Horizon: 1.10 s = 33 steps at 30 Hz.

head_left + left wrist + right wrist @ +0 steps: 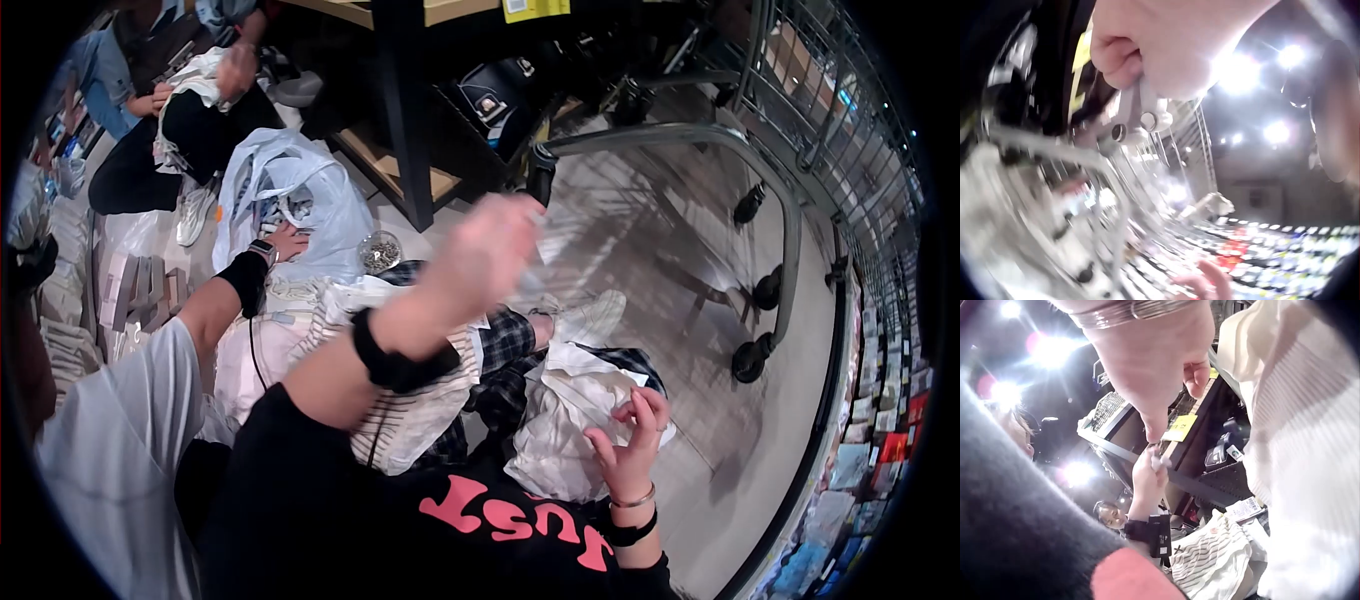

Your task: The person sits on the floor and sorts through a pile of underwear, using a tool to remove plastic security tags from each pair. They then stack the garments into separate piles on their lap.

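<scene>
My left hand [485, 250], blurred, is raised over the striped garment [405, 425] on my lap. In the left wrist view its curled fingers hold two slim grey pieces with round ends [1141, 115], which look like security tags. My right hand [635, 440] hovers beside the crumpled white garment [570, 430], thumb apart from loosely bent fingers, with nothing visible between them. That pale ribbed cloth [1310, 425] fills the right side of the right wrist view.
A white plastic bag [330, 190] and a clear bowl of small metal pieces [380, 252] stand ahead on the left. Another person's hand [288, 243] rests at the bag. A wheeled metal cart [790, 200] and a dark shelf post [402, 120] stand beyond; a second person [165, 90] sits far left.
</scene>
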Motion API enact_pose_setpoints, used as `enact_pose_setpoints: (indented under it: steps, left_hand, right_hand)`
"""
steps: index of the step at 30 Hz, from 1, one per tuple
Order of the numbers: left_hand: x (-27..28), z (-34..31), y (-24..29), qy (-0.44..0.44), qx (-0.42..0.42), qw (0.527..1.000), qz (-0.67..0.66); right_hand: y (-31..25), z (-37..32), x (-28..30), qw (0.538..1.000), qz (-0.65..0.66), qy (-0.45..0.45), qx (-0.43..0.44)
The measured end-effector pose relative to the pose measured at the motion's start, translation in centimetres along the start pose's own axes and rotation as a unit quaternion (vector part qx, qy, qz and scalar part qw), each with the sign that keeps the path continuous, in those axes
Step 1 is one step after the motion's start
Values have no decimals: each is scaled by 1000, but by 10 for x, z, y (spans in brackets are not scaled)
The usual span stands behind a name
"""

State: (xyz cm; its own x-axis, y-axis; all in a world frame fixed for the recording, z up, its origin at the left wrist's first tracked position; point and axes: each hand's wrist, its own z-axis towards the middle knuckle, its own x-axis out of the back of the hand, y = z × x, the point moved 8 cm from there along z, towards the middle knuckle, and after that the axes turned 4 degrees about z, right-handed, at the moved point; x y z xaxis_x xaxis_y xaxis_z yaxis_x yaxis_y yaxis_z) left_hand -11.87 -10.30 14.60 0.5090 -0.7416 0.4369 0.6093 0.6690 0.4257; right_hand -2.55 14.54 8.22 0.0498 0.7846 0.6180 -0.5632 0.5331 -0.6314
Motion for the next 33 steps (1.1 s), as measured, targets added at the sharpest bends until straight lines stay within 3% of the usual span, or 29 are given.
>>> enact_pose_setpoints:
  steps: [3, 4, 6, 8, 10, 13, 16, 17, 20, 22, 25, 28, 30, 31, 33]
  left_hand:
    - [82, 2, -101, 3, 83, 961, 263]
    - [107, -14, -153, -40, 221, 915, 335]
    - [153, -65, -246, -90, 356, 821, 438]
    - [175, -114, -305, -269, 330, 732, 531]
    - [212, -163, -356, -301, 391, 674, 550]
    - [260, -227, -421, -207, 571, 651, 454]
    - [268, -231, -402, 3, 646, 655, 392]
    - [264, -251, -411, 196, 687, 677, 174]
    - [255, -238, -433, 239, 476, 817, 221]
    - [190, -155, -302, 218, 598, 770, 35]
    - [129, -102, -258, 65, 553, 811, -180]
    - [88, -68, -216, -34, 523, 824, -215]
    - [71, -69, -238, -202, 441, 873, 42]
    - [58, -75, -254, -279, 382, 865, 169]
    - [32, -105, -286, -396, 287, 848, 204]
  right_hand:
    - [9, -3, 6, 1000, 11, -3, -23]
    - [13, -6, 7, 999, 12, -4, -35]
    - [16, -8, 9, 998, 12, 2, -56]
    - [19, -10, 10, 998, 8, 4, -66]
    - [22, -12, 10, 997, 19, 13, -75]
    - [23, -13, 9, 996, 33, 10, -83]
    - [24, -13, 7, 996, 37, -2, -86]
    - [26, -15, 8, 995, 37, -3, -89]
    - [25, -15, 11, 995, 27, -3, -91]
    - [20, -11, 13, 996, 18, -5, -84]
    - [11, -1, 16, 998, 13, -4, -67]
    - [7, 4, 18, 998, 11, -9, -55]
    - [7, 5, 18, 998, 6, -10, -58]
    - [8, 4, 18, 998, 4, -12, -61]
    - [11, 2, 19, 997, -1, -17, -74]
